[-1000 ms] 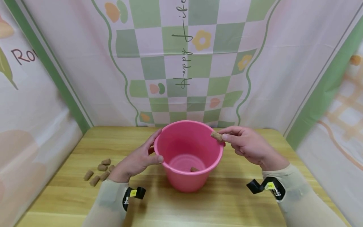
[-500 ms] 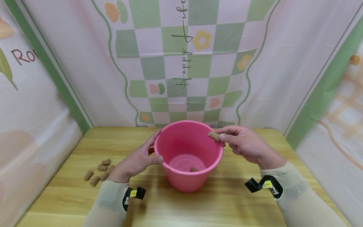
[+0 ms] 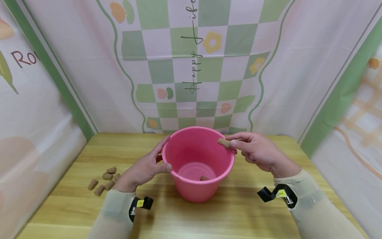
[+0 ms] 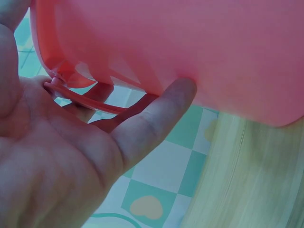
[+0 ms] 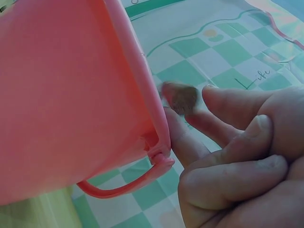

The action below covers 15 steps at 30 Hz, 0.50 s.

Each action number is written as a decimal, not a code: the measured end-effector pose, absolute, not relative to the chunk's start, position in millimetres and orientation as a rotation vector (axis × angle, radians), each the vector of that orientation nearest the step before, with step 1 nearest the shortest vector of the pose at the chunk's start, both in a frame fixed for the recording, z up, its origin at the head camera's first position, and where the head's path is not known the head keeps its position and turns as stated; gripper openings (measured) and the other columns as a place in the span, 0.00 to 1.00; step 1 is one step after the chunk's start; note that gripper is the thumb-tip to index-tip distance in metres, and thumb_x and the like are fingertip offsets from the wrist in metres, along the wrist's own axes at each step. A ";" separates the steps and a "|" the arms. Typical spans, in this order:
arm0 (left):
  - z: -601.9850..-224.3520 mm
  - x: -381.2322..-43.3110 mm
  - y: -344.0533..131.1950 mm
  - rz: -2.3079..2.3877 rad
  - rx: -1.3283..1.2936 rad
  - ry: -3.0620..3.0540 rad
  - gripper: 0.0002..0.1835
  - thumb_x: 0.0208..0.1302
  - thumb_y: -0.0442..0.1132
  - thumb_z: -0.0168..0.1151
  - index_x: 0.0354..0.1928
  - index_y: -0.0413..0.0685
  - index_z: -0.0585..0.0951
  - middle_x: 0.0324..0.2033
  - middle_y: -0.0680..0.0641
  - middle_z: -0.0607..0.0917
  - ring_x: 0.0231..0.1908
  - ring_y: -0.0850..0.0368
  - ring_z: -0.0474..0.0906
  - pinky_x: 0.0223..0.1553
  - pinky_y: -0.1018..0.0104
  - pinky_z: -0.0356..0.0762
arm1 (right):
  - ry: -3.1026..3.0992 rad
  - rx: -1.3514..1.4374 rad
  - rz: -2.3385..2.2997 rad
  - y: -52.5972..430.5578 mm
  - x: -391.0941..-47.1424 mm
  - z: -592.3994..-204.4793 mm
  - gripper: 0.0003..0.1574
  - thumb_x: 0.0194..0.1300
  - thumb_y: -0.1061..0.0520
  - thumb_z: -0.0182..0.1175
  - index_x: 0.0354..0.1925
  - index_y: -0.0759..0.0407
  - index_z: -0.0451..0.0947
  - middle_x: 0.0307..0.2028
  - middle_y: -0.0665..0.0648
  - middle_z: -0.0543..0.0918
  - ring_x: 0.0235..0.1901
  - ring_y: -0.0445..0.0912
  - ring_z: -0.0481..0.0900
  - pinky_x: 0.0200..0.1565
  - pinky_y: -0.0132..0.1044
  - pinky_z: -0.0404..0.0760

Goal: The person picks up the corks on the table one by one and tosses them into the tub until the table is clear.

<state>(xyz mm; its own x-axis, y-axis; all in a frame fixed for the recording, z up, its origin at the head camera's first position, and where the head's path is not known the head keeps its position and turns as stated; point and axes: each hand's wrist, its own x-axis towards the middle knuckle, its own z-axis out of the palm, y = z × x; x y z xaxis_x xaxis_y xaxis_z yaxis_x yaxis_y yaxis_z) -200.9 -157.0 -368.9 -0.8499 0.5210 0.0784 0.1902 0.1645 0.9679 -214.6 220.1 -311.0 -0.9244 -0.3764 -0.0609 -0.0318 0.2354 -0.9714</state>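
Note:
A pink bucket (image 3: 198,191) stands upright on the table. My left hand (image 3: 143,172) holds its left side, thumb at the rim and fingers along the outer wall; in the left wrist view, fingertips (image 4: 183,90) touch the wall beside the handle. Just inside the right rim, my right hand (image 3: 259,152) has a brown cork (image 3: 223,143) at its thumb and fingertips. In the right wrist view this cork (image 5: 180,97) is blurred, with a narrow gap showing at the thumb tip. Another cork (image 3: 204,178) lies in the bucket, partly hidden by the front rim.
Several corks (image 3: 99,190) lie on the wooden table (image 3: 185,220), left of the bucket by my left wrist. The bucket's pink handle (image 5: 128,187) hangs at its side. A green and white checked cloth (image 3: 185,71) rises behind the table, with cloth walls on both sides.
My right hand has moved slightly left, bringing the cork further in over the bucket's right rim, and the cork has turned a little. The left hand and bucket have stayed put.

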 end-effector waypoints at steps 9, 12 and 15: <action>-368.5 -199.3 -157.2 1.751 0.688 2.168 0.54 0.58 0.55 0.73 0.79 0.72 0.47 0.72 0.54 0.59 0.65 0.42 0.64 0.51 0.52 0.79 | 2.204 -0.396 -1.729 221.0 -214.2 -310.0 0.30 0.73 0.50 0.61 0.66 0.63 0.72 0.50 0.67 0.83 0.14 0.39 0.57 0.17 0.27 0.59; -368.8 -199.3 -157.3 1.745 0.689 2.175 0.54 0.58 0.55 0.73 0.79 0.73 0.47 0.73 0.54 0.59 0.65 0.42 0.64 0.51 0.52 0.78 | 2.199 -0.389 -1.734 221.1 -214.0 -309.7 0.31 0.72 0.49 0.61 0.66 0.63 0.72 0.50 0.67 0.83 0.13 0.39 0.57 0.17 0.27 0.59; -369.2 -200.0 -157.3 1.745 0.690 2.175 0.53 0.59 0.55 0.73 0.78 0.75 0.48 0.73 0.55 0.58 0.65 0.43 0.64 0.52 0.52 0.78 | 2.194 -0.374 -1.745 221.3 -213.4 -309.7 0.31 0.72 0.49 0.61 0.66 0.63 0.72 0.50 0.67 0.83 0.13 0.39 0.57 0.17 0.27 0.59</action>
<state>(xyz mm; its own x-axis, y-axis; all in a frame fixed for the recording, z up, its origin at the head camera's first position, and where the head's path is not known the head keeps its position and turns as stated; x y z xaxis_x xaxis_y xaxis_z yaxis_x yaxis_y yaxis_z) -200.0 -157.3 -369.2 -0.8507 0.5187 0.0852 0.1957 0.1622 0.9672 -213.4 221.3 -309.7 -0.9171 -0.3905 -0.0803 -0.0096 0.2229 -0.9748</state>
